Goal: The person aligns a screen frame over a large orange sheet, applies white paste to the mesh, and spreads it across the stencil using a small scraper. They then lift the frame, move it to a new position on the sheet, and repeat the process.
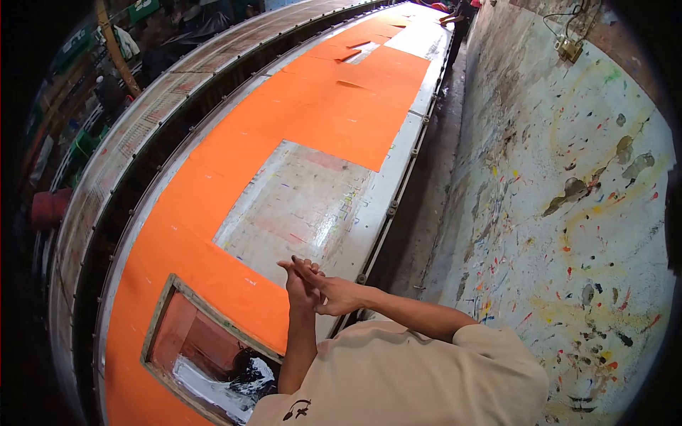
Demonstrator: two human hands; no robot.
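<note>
Touching each other below the centre of the frame, your left hand (pixel 302 290) and right hand (pixel 339 295) meet over the near end of the bare patch on the table (pixel 291 206), and no tool shows in either. Your right fingers lie across the left ones, which look partly curled; I cannot tell whether either set is clamped on the other. One fingertip looks dark.

At lower left, the wooden-framed printing screen (pixel 160 317) rests on the orange fabric (pixel 185 206), just beside your left forearm. White ink (pixel 202 383) and black ink (pixel 253 369) show inside it. More orange fabric covers the table toward the top, where another person's hand (pixel 447 20) shows at upper right.

Check that your fingers are clean before they touch the fabric, since any ink on them would probably mark it. Handle the screen by its wooden sides, clear of the mesh, and keep it level, as the ink looks wet. Mind your forearm and shirt too: both sit close to the inked corner.
</note>
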